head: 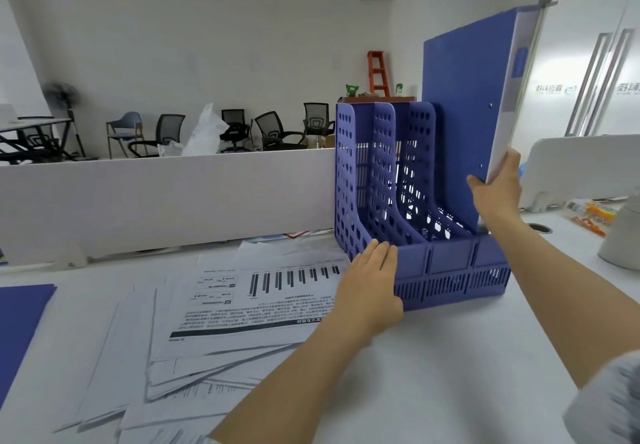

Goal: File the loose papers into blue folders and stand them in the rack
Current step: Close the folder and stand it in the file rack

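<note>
head view: the blue folder (460,114) is standing upright in the rightmost compartment of the rack (450,263), rising well above the rack's dividers. the right hand (497,190) is gripping the folder low on its near edge, thumb lying on the blue cover and fingers wrapping the pale spine, just above the rack's right front corner. the left hand (370,281) is pressing flat against the rack's left front corner, fingers straight and together, holding nothing. the loose papers (225,305) are lying in a spread heap on the table (433,374) to the left of the rack, touching its base. a second blue folder (20,322) is lying flat well to the left of the rack.
</note>
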The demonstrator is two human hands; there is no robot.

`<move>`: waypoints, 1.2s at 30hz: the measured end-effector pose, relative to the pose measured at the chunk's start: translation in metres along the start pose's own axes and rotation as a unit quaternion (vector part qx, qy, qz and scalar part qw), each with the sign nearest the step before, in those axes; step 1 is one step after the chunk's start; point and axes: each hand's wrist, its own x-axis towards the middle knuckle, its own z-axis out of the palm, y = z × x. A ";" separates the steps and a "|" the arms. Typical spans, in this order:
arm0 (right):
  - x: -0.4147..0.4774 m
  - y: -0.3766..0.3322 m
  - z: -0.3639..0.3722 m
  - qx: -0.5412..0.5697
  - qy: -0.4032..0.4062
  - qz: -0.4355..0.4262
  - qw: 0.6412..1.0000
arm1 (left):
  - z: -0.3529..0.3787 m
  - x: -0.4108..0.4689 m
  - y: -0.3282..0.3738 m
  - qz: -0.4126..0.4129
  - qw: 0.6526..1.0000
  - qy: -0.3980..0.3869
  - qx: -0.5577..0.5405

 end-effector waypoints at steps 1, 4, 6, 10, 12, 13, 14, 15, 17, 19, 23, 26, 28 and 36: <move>-0.001 0.007 0.001 -0.019 -0.004 0.013 1.000 | 0.000 0.000 0.000 0.003 1.000 0.003 -0.001; -0.008 0.029 0.001 -0.068 0.005 0.038 0.997 | 0.001 -0.001 0.000 0.007 1.000 0.004 0.000; -0.007 0.035 0.000 -0.078 0.004 0.041 0.996 | 0.003 -0.001 0.000 0.008 1.000 0.008 0.001; -0.005 0.037 -0.002 -0.071 0.005 0.043 0.997 | 0.004 -0.001 0.000 0.007 1.000 0.009 0.003; -0.007 0.037 -0.001 -0.068 0.009 0.044 0.997 | 0.003 -0.001 0.000 0.004 1.000 0.005 0.002; -0.007 0.037 -0.001 -0.067 0.014 0.044 0.997 | 0.003 -0.001 0.000 0.004 1.000 0.003 0.000; -0.008 0.037 0.000 -0.069 0.018 0.044 0.996 | 0.003 -0.001 0.000 0.004 1.000 0.000 0.000; -0.009 0.037 -0.001 -0.071 0.022 0.046 0.996 | 0.003 -0.001 0.000 0.004 1.000 -0.001 -0.001; -0.009 0.037 -0.002 -0.067 0.030 0.056 0.996 | 0.003 -0.001 0.000 0.004 1.000 -0.003 0.001; -0.011 0.036 -0.005 -0.061 0.026 0.058 0.996 | 0.002 -0.001 0.000 0.000 1.000 -0.007 0.004; -0.023 0.034 -0.005 -0.064 0.045 0.051 0.996 | -0.002 0.000 0.002 -0.015 0.999 -0.037 0.008; -0.053 0.024 -0.001 -0.098 0.072 0.019 0.992 | -0.009 0.003 0.001 -0.016 0.998 -0.067 0.010; -0.085 0.014 -0.001 -0.095 0.051 -0.021 0.994 | -0.011 -0.004 -0.004 -0.006 0.997 -0.070 -0.003; -0.229 -0.002 0.012 -0.053 -0.221 -0.110 0.968 | -0.010 -0.120 -0.069 -0.131 0.987 -0.087 0.001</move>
